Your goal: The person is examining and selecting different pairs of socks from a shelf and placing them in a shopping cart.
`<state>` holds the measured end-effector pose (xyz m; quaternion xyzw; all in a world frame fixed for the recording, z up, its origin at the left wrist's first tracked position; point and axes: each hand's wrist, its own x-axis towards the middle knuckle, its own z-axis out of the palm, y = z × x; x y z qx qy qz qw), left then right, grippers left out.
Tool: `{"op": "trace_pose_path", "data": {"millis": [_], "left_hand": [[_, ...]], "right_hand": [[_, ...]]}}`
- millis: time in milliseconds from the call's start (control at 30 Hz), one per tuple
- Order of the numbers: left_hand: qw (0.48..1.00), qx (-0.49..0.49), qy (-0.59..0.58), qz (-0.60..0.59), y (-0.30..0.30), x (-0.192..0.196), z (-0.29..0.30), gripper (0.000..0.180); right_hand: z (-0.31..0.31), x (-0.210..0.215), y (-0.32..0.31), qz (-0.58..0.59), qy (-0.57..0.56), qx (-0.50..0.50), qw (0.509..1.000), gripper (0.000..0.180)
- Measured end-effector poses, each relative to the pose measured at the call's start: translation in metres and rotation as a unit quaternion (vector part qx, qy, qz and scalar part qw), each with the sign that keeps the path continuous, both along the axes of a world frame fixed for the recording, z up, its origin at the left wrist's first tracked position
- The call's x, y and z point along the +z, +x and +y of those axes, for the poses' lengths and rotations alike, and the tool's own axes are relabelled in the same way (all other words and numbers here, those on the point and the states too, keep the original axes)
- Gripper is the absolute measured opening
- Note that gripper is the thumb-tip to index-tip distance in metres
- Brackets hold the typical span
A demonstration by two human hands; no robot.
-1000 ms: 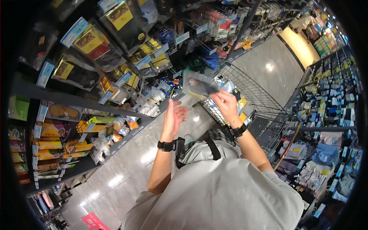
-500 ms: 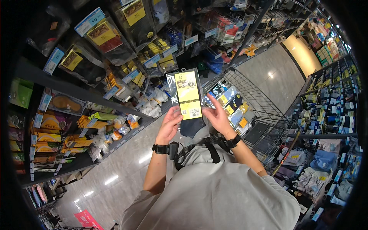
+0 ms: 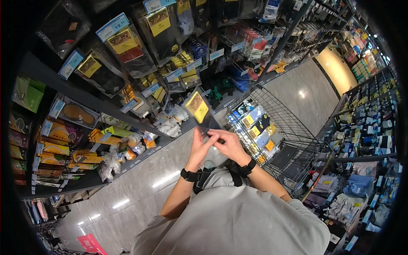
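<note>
In front of my body, both hands pinch the lower end of a packet of dark socks (image 3: 198, 108) in clear plastic with a yellow picture card. The packet tilts toward the upper left and is slightly blurred. My left hand (image 3: 199, 148) is closed at its bottom edge. Close beside it, my right hand (image 3: 231, 145) is also closed there, its fingers meeting the left ones. The hands cover the packet's lower part. To the right of my right hand stands a wire shopping cart (image 3: 293, 123) holding several sock packets (image 3: 257, 125).
Hanging sock packets (image 3: 163, 32) with blue price tags fill the dark rack ahead. A lower shelf at left carries orange insole packs (image 3: 55, 146) and bundled white items (image 3: 170, 121). Another rack of folded clothing (image 3: 359, 185) borders the right. Grey tile floor (image 3: 148, 195) runs between.
The packet has turned from facing me to tilting away up and left. My right hand has moved left to meet the left hand at its lower end.
</note>
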<state>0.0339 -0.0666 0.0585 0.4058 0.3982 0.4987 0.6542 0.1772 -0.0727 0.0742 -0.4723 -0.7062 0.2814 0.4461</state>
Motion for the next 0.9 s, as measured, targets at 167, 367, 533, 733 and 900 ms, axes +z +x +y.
{"op": "trace_pose_path", "data": {"millis": [167, 367, 533, 733, 900], "left_hand": [[0.996, 0.05, -0.061, -0.046, -0.009, 0.0, 0.014, 0.027], [0.991, 0.057, -0.103, -0.06, -0.014, -0.006, 0.022, 0.026], [0.988, 0.043, -0.122, -0.084, -0.01, -0.009, 0.024, 0.029], [0.987, 0.055, -0.117, -0.099, 0.005, -0.008, 0.03, 0.03], [0.987, 0.076, -0.113, -0.086, 0.028, 0.011, 0.033, 0.03]], "right_hand": [[-0.009, 0.012, 0.009, 0.078, -0.098, 0.032, 0.992, 0.021], [-0.011, -0.058, 0.121, 0.07, -0.212, -0.149, 0.963, 0.024], [-0.08, -0.221, 0.224, -0.252, -0.334, -0.253, 0.872, 0.06], [-0.128, -0.213, 0.204, -0.27, -0.515, -0.287, 0.762, 0.061], [-0.137, -0.228, 0.219, -0.266, -0.481, -0.299, 0.78, 0.057]]}}
